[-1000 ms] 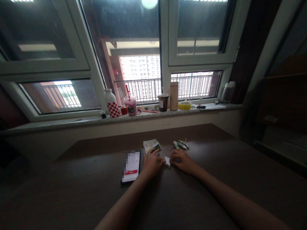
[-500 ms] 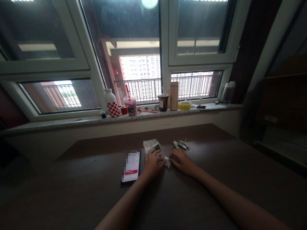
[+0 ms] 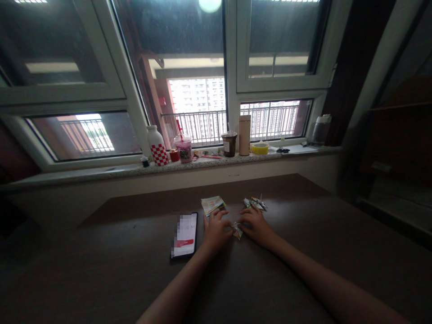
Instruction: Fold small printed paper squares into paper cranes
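Note:
Between my hands is a small piece of folded printed paper (image 3: 238, 232), close above or on the dark tabletop. My left hand (image 3: 217, 228) pinches its left side between thumb and fingers. From the right, my right hand (image 3: 257, 226) grips the other side with its fingertips. Just beyond my left hand lies a stack of printed paper sheets (image 3: 212, 204). A small heap of folded paper pieces (image 3: 255, 203) sits beyond my right hand. The fingertips partly hide the paper's edges.
A phone (image 3: 184, 236) lies left of my left hand on the brown table (image 3: 135, 279). On the windowsill (image 3: 118, 171) stand a checkered bottle (image 3: 158, 146), a pink drink cup (image 3: 184, 148), a brown drink cup (image 3: 230, 145), a tan flask (image 3: 245, 135), yellow tape (image 3: 259, 149) and scissors (image 3: 282, 150).
The paper between my hands has turned a little and now looks more creased or narrowed at its top. My fingers have shifted slightly around it.

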Available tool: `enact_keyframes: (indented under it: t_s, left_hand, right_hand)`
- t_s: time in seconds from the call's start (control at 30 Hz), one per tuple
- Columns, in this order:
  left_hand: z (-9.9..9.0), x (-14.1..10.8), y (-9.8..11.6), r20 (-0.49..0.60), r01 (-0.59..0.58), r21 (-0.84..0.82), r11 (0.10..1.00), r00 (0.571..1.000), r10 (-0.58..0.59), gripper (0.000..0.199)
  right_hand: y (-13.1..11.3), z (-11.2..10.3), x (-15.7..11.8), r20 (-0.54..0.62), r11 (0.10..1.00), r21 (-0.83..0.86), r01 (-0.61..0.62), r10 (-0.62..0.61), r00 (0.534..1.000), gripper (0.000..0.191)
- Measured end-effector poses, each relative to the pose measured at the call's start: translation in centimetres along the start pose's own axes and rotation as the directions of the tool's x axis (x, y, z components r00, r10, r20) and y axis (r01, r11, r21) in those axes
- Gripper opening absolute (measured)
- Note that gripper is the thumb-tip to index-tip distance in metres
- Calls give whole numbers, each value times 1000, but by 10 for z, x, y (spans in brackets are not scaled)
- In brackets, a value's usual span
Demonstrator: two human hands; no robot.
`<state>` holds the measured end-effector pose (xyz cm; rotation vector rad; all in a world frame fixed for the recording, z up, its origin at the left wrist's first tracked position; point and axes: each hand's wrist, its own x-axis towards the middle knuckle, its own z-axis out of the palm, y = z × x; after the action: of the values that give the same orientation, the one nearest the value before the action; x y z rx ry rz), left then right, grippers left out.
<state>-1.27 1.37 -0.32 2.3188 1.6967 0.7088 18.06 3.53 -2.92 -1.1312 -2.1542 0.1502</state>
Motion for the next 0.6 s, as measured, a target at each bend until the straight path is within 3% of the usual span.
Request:
enact_keyframes:
  t_s: [0.3,0.47,0.6]
  left_hand:
    - [5,6,13,-53,88,12,996,995,-88,12]
    - [8,9,17,-57,169,-5,986,984,-169,12]
    - [11,11,18,-91,188,-26,982,978,-190,12]
  right_hand:
    - [-4,4,2,-9,992,-8,-127,127,992,15]
    - [-8,4,5,7,963,11,-269,269,963,22]
    - [-13,4,8,15,951,-3,-308,308,951,24]
